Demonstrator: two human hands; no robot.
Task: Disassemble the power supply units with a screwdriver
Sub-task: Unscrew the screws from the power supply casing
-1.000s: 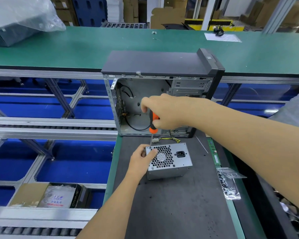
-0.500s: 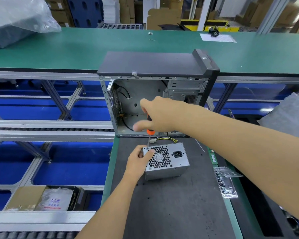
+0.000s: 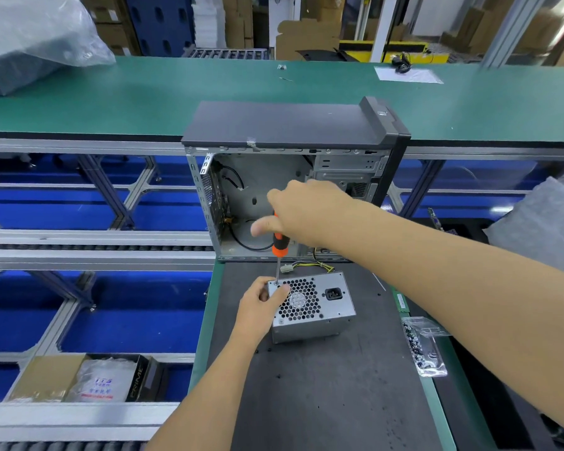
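The power supply unit (image 3: 313,304) sits on the dark mat (image 3: 323,385) of the counter (image 3: 209,320), fan grille and power socket facing up, just in front of an open computer case (image 3: 290,177) that stands at the mat's far edge; yellow and black wires (image 3: 310,265) with a white connector run from behind the unit toward the case; the left hand (image 3: 261,304) grips the unit's near-left corner, thumb lying across the edge of the grille and fingers curled round the side; the right hand (image 3: 306,213) holds an orange-and-black screwdriver (image 3: 279,245) by the upper part of its handle, fingers wrapped over it and the thumb stretched out to the left; the tool stands nearly upright, its metal shaft coming down to the screw at the unit's top-left corner, right beside the left thumb; whether the tip is seated in the screw head is too small to tell; to the right, at the mat's edge, lies a clear plastic bag of screws (image 3: 424,346), with a green circuit strip (image 3: 399,301) just beyond it; a cardboard box (image 3: 79,379) with a printed packet sits lower left; a green conveyor belt (image 3: 144,99) crosses behind the case.
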